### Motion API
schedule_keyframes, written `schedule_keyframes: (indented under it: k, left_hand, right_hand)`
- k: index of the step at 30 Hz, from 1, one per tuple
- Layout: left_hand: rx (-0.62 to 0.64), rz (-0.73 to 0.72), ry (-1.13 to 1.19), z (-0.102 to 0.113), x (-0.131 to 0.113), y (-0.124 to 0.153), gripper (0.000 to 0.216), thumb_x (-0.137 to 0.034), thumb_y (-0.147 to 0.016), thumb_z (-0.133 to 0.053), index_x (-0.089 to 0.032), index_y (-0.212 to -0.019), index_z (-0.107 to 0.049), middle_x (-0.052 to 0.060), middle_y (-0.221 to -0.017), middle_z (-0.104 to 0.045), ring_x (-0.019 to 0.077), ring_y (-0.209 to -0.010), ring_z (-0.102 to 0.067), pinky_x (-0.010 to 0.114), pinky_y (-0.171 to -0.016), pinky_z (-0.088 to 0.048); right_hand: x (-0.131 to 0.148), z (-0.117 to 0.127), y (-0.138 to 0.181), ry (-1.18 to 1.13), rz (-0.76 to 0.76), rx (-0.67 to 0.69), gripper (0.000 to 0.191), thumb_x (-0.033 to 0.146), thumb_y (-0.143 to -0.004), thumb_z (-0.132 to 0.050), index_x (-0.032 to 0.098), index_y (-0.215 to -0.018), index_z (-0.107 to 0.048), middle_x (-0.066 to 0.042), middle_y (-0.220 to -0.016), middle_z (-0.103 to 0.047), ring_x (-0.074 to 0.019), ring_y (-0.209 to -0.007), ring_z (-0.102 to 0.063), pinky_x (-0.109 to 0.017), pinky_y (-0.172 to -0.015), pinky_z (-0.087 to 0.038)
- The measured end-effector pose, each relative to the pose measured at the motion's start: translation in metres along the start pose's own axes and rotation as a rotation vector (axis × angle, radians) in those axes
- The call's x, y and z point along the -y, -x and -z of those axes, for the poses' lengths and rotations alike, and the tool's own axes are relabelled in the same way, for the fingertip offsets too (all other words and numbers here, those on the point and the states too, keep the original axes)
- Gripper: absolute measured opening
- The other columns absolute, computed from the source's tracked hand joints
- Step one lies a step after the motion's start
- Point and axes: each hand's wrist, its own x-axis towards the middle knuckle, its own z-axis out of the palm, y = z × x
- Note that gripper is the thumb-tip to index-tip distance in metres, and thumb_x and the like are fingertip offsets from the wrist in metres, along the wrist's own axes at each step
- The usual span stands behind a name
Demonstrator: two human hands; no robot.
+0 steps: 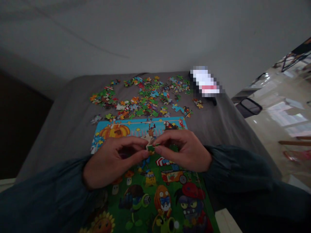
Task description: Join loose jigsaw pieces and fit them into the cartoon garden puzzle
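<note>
Thumb and fingertips of my left hand (116, 158) pinch one side of a small puzzle piece (151, 148), green on its face with a pale cardboard side showing. From the other side my right hand (182, 149) grips it too. Whether it is one piece or two joined ones, I cannot tell. Both hands are over a colourful cartoon picture sheet (141, 184), with a pumpkin and blue sky at its far end and plant and zombie figures on green nearer me. My hands hide part of its middle.
Many loose puzzle pieces (145, 97) lie scattered beyond the sheet on a grey cloth-covered table (73, 113). A phone (205, 82) with a blurred-out screen is at the back right. A pale wall (136, 35) rises behind; tiled floor (279, 116) shows at right.
</note>
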Motion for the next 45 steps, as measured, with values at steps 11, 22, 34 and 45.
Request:
schedule_keyframes:
  k: [11, 22, 34, 45]
  left_hand:
    - [0.153, -0.069, 0.229, 0.005, 0.006, -0.003, 0.016, -0.027, -0.076, -0.085, -0.021, -0.081, -0.071, 0.003, -0.092, -0.075, 0.0164, -0.083, -0.072, 0.024, -0.075, -0.059]
    - [-0.23, -0.227, -0.132, 0.003, 0.006, -0.004, 0.008, -0.029, -0.079, -0.076, -0.027, -0.072, -0.075, -0.001, -0.069, -0.07, 0.0133, -0.062, -0.065, 0.02, -0.059, -0.055]
    - [-0.045, -0.244, 0.059, 0.002, 0.009, -0.002, 0.006, -0.031, -0.084, -0.075, -0.035, -0.082, -0.079, -0.001, -0.11, -0.079, 0.0213, -0.099, -0.076, 0.031, -0.086, -0.062]
    - [-0.13, -0.417, -0.178, 0.002, 0.009, -0.006, 0.015, -0.025, -0.084, -0.075, -0.038, -0.084, -0.083, -0.004, -0.087, -0.08, 0.0153, -0.079, -0.076, 0.02, -0.073, -0.061]
  right_hand:
    - [0.004, 0.0, 0.001, -0.097, 0.051, 0.136, 0.011, 0.027, -0.092, -0.066, 0.017, -0.092, -0.072, -0.003, -0.084, -0.074, -0.0119, -0.071, -0.067, -0.025, -0.066, -0.055]
    - [0.0, -0.008, 0.003, 0.011, 0.137, 0.0, 0.007, 0.021, -0.084, -0.072, 0.017, -0.085, -0.078, -0.002, -0.075, -0.077, -0.0104, -0.062, -0.068, -0.02, -0.061, -0.057]
    - [-0.007, -0.005, -0.004, -0.072, -0.103, -0.2, 0.014, 0.031, -0.086, -0.07, 0.018, -0.088, -0.071, -0.001, -0.067, -0.074, -0.0102, -0.049, -0.063, -0.02, -0.047, -0.051]
    - [-0.021, -0.009, -0.004, -0.016, -0.081, -0.011, 0.021, 0.037, -0.09, -0.07, 0.019, -0.097, -0.077, -0.002, -0.073, -0.078, -0.0157, -0.065, -0.074, -0.021, -0.06, -0.056]
